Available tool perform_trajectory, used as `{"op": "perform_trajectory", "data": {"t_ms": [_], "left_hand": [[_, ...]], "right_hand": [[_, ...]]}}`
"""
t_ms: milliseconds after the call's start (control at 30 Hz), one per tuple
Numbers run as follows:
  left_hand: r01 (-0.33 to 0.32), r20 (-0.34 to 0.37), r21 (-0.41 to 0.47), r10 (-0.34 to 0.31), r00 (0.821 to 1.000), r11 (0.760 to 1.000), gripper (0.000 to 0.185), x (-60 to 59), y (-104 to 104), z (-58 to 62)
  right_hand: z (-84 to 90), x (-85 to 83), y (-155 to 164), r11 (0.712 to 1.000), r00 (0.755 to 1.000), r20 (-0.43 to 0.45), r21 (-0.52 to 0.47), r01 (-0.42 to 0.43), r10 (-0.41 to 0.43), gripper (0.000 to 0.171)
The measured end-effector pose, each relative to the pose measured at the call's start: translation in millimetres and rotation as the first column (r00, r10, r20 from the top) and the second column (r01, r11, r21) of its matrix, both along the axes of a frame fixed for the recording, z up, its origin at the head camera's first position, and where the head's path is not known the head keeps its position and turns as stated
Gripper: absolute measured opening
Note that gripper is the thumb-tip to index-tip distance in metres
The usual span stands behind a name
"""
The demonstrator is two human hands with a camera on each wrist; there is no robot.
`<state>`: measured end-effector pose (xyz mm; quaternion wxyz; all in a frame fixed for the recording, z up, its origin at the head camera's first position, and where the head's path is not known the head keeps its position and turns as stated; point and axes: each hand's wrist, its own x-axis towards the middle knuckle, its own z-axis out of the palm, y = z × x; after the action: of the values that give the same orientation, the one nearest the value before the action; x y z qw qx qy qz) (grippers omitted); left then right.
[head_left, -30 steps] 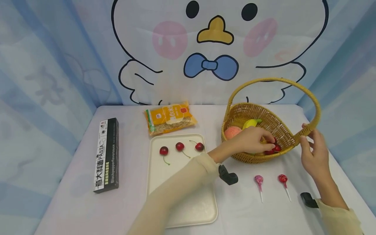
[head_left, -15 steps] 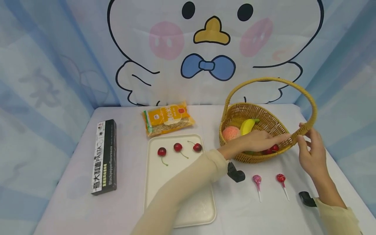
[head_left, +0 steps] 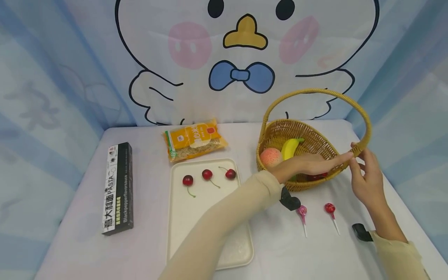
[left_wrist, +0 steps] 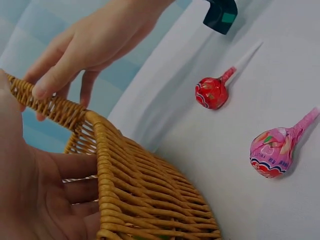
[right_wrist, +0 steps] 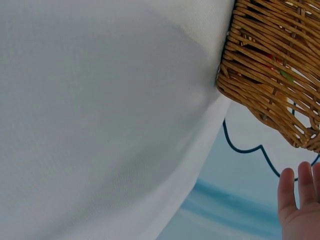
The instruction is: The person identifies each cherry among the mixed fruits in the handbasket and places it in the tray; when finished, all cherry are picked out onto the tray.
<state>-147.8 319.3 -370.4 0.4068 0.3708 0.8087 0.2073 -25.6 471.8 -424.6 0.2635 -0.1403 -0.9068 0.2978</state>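
Observation:
A wicker basket (head_left: 316, 142) with a tall arched handle (head_left: 320, 91) holds a yellow banana (head_left: 291, 147), a pinkish-orange round fruit (head_left: 271, 156) and red cherries (head_left: 316, 177), partly covered by my left hand. That left hand (head_left: 313, 164) reaches across the basket's front, one digit stretched to the handle's right base. Its other fingers lie fairly straight inside the rim (left_wrist: 103, 165) in the left wrist view. My right hand (head_left: 367, 181) pinches the handle's right base, thumb in front and fingers behind. The right wrist view shows some of its fingers (right_wrist: 306, 185) near the basket.
A pink lollipop (head_left: 302, 210) and a red lollipop (head_left: 329, 208) lie before the basket. A cream tray (head_left: 185, 221) bears three cherries (head_left: 207, 174), below my left sleeve (head_left: 224, 221). Behind it lies an orange grain bag (head_left: 196, 140); a pasta box (head_left: 119, 188) lies far left.
My left hand has moved right from the cherries in the basket to the handle's right base, its fingers straightening. My right hand keeps its hold there. The head view has shifted slightly.

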Motion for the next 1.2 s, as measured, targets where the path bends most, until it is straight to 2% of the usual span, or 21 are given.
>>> {"op": "perform_trajectory", "data": {"t_ms": [367,533,600,700,800,1000,1200], "left_hand": [[0.002,-0.008,-0.025,-0.002,1.000,1.000,0.076,2.8,-1.6,-5.8],[-0.045,-0.037,0.035,0.047,0.998,0.998,0.072,3.3,-3.5,-9.7],[-0.061,-0.056,0.081,0.066,0.996,0.995,0.064,3.2,-5.3,-13.4],[-0.075,-0.052,0.185,0.086,0.995,0.980,0.044,2.7,-9.7,-18.5],[-0.076,-0.029,0.280,0.088,0.996,0.957,0.039,-0.7,-14.0,-18.3],[-0.075,-0.045,0.354,0.098,0.994,0.932,0.024,-5.0,-24.1,-10.7],[-0.101,-0.030,0.435,0.127,0.991,0.895,0.011,-5.9,-36.9,-9.4]], "right_hand": [[-1.8,-0.6,1.9,1.000,0.999,-0.024,0.004,-0.023,0.023,0.049],[-1.4,-0.5,1.0,1.000,1.000,-0.021,0.000,-0.022,0.022,0.049],[-1.7,-0.8,1.0,1.000,1.000,-0.022,0.001,-0.019,0.019,0.049],[-1.9,-0.8,1.2,1.000,1.000,-0.013,0.000,-0.010,0.010,0.049],[0.1,-2.0,1.0,1.000,1.000,-0.006,0.000,-0.006,0.006,0.049],[2.1,-0.4,-0.2,1.000,1.000,0.015,-0.012,0.001,-0.001,0.050],[1.0,1.2,-2.2,1.000,1.000,0.019,-0.009,0.005,-0.004,0.051]]}}
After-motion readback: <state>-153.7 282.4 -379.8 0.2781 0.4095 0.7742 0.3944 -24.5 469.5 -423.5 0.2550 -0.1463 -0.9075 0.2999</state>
